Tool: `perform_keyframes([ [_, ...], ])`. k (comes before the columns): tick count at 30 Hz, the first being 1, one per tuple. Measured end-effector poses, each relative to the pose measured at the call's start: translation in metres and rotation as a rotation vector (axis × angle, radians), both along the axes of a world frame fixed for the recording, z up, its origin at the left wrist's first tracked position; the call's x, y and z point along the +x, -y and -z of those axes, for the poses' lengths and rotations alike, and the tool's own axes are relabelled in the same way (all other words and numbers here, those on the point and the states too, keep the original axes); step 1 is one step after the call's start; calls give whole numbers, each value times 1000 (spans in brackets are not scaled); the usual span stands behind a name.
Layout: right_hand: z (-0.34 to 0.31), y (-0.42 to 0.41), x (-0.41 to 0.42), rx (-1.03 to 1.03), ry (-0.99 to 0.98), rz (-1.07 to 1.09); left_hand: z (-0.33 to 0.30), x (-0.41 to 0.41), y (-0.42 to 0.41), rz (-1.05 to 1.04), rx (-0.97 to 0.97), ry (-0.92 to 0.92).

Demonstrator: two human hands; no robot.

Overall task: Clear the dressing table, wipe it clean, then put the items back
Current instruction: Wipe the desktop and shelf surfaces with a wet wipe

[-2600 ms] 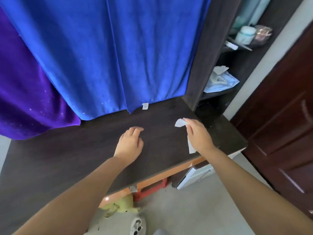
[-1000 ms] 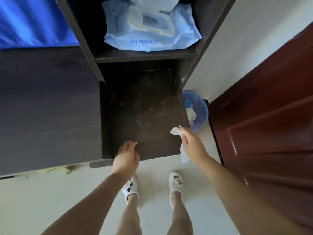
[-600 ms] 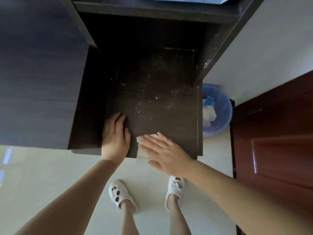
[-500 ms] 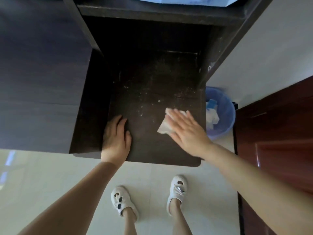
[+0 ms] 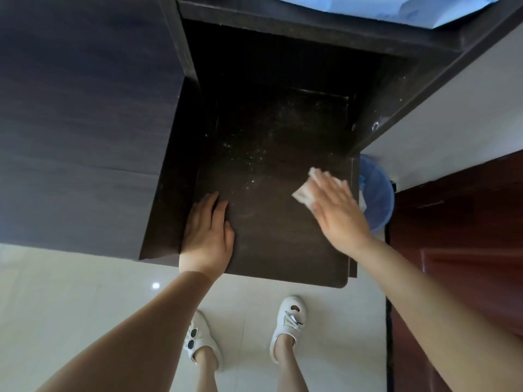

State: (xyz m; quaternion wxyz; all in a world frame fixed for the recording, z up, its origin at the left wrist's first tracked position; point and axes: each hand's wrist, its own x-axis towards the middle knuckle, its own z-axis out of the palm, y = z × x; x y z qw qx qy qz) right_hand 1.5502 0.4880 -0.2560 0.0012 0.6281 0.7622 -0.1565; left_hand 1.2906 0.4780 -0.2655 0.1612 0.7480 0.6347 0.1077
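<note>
The dressing table's low side shelf [image 5: 271, 244] is dark wood, speckled with pale dust toward its back. My right hand [image 5: 338, 210] lies flat on a crumpled white wipe [image 5: 304, 193] and presses it onto the shelf's right side. My left hand [image 5: 208, 236] rests palm down on the shelf's front left corner, fingers together, with nothing in it. The higher main tabletop [image 5: 79, 123] fills the left of the view.
A blue waste bin [image 5: 377, 193] with white scraps in it stands on the floor just right of the shelf. A dark red door [image 5: 467, 236] is at the right. An upper shelf [image 5: 311, 26] overhangs with a blue wipes pack [image 5: 396, 7]. White floor and my feet are below.
The view has swung from the main tabletop to the low side shelf. My right hand has put the wipe down flat and slid it from the front middle toward the right edge. My left hand stays put.
</note>
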Motion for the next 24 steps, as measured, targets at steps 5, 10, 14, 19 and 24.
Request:
perform_keyframes([
  [5,5,-16,-39,70,80,457,5,0,-1,4,42,1],
  [10,0,-23,-79,-23,-9,-247,5,-1,-2,22,89,16],
  [14,3,-82,-30,5,40,249,3,1,-3,18,93,-21],
  [19,3,-82,-66,77,-59,433,4,0,-2,13,90,-32],
  [24,16,-116,-40,62,-83,186,4,0,-4,12,92,-12],
])
